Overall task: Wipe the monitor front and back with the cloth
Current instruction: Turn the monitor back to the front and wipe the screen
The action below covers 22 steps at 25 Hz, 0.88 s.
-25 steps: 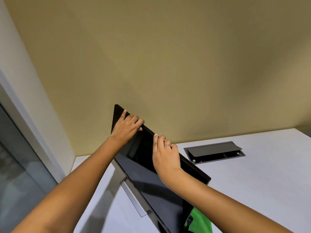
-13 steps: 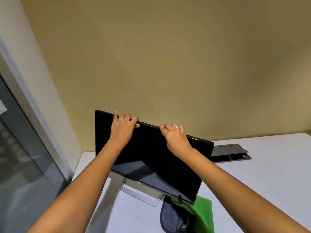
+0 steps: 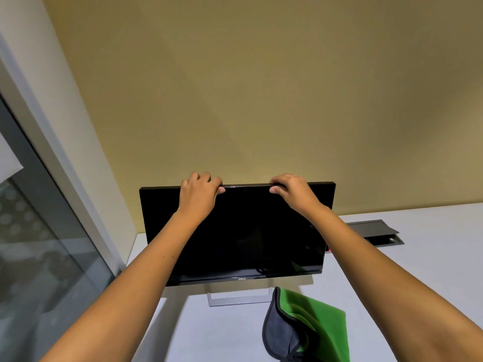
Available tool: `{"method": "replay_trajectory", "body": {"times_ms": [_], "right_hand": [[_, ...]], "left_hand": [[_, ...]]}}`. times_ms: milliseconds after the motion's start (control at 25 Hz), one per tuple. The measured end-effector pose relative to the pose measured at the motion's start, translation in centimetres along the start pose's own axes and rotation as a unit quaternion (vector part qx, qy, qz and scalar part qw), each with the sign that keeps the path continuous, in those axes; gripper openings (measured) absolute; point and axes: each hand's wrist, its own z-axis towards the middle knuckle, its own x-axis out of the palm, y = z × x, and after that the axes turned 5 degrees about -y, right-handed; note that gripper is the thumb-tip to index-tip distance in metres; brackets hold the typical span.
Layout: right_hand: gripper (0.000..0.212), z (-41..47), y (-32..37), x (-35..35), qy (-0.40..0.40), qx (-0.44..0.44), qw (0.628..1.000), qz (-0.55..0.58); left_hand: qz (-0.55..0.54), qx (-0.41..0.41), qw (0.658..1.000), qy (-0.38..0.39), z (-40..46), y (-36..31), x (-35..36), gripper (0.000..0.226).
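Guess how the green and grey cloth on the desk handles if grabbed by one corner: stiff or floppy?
Probably floppy: the green and grey cloth lies crumpled, with a fold turned over to show the grey side. Likely light, since it looks like thin fabric. It should drape rather than hold shape, and seems unlikely to slip from a hand. Neither hand touches it now; both grip the black monitor.

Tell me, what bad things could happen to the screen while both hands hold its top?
The black flat monitor stands on a thin silver stand; the left hand and right hand grip its top edge, so a hard tug might tip it. Thumbs on the glass may leave smudges. The green and grey cloth lies unused on the white desk.
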Motion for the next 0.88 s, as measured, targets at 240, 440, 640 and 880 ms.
{"method": "replay_trajectory", "body": {"times_ms": [240, 440, 640, 880], "right_hand": [[0.027, 0.7, -0.6, -1.0, 0.017, 0.11, 0.992, -0.06], [0.011, 2.0, -2.0, -0.6, 0.075, 0.149, 0.986, 0.029], [0.015, 3.0, -2.6, 0.1, 0.049, 0.154, 0.986, 0.048], [0.01, 4.8, -4.3, 0.5, 0.052, 0.15, 0.985, 0.065]], "left_hand": [[-0.107, -0.06, 0.989, 0.082, 0.9, 0.8, 0.0, 0.022], [-0.109, -0.063, 0.99, 0.059, 1.0, 0.7, 0.1, 0.021], [-0.102, -0.075, 0.992, 0.028, 1.9, 0.3, 0.7, 0.023], [-0.112, -0.082, 0.99, 0.028, 3.8, 0.2, 1.7, 0.023]]}}
